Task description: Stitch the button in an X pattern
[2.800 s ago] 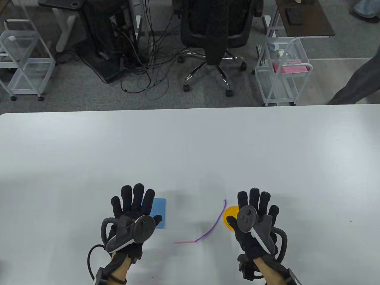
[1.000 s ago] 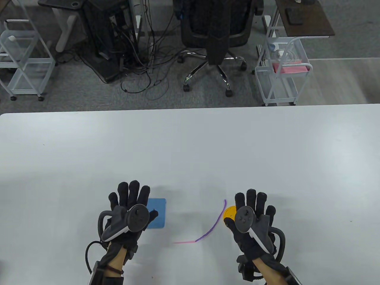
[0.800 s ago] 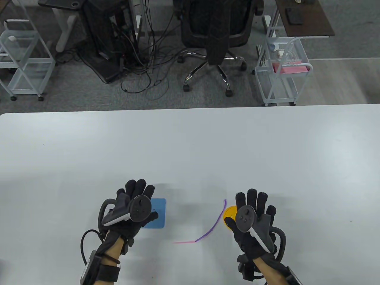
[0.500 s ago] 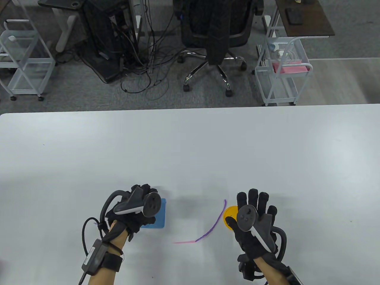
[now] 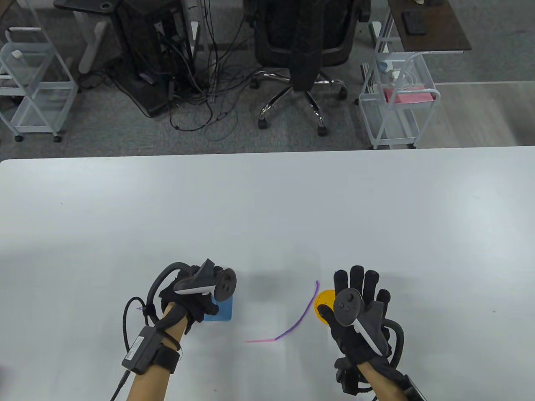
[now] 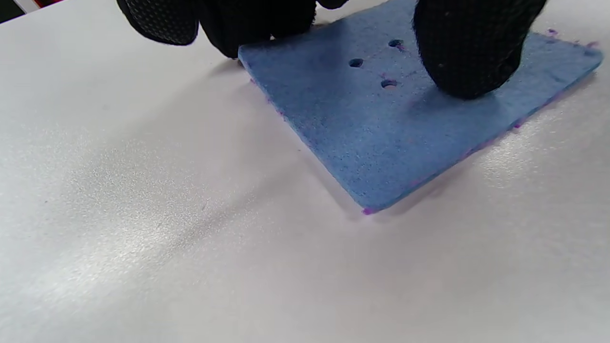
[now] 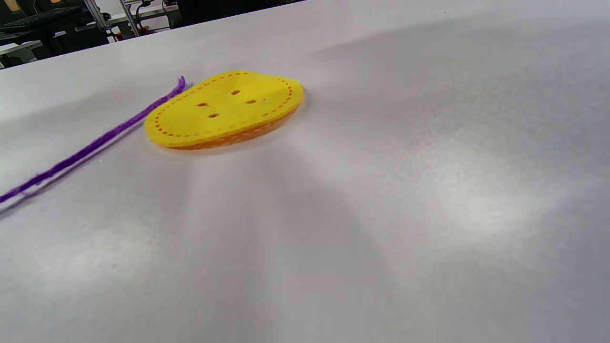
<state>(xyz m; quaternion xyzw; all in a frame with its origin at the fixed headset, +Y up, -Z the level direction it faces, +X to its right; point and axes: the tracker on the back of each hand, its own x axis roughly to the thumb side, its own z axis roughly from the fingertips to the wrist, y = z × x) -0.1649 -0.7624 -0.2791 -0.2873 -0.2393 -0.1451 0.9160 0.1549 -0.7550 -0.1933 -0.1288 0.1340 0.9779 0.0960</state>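
Table cam: high, looking down over the whole worktop (image 5: 267,200) plus floor beyond. Left wrist cam: low, close on blue felt square (image 6: 405,128), shared with table cam. Right wrist cam: low, skimming toward yellow felt button (image 7: 224,109), also shared.

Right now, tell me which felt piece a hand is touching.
The blue square: the left hand grips its edge. The yellow button lies untouched beside the open right hand.

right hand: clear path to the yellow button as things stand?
Probably yes. The right hand hovers open over the yellow button, which lies flat and uncovered on the table. Only the purple thread lies beside it, touching its edge.
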